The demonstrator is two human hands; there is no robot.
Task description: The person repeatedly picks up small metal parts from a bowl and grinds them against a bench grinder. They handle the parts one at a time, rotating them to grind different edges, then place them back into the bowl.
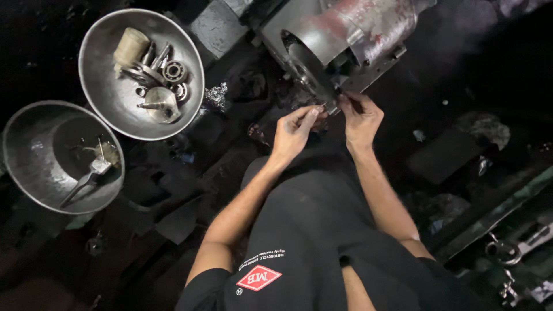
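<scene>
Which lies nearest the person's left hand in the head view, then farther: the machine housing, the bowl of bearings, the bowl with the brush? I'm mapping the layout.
From the left hand:
1. Machine housing, just above, at the fingertips.
2. Bowl of bearings, upper left.
3. Bowl with the brush, far left.

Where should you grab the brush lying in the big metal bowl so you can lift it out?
Probably by its long dark handle. The brush lies slanted in the lower-left bowl, bristle head up to the right, handle end pointing down-left toward the rim. That end is slim and seems to lie free, so reach in from the lower left and pinch it there, away from the messy bristles.
</scene>
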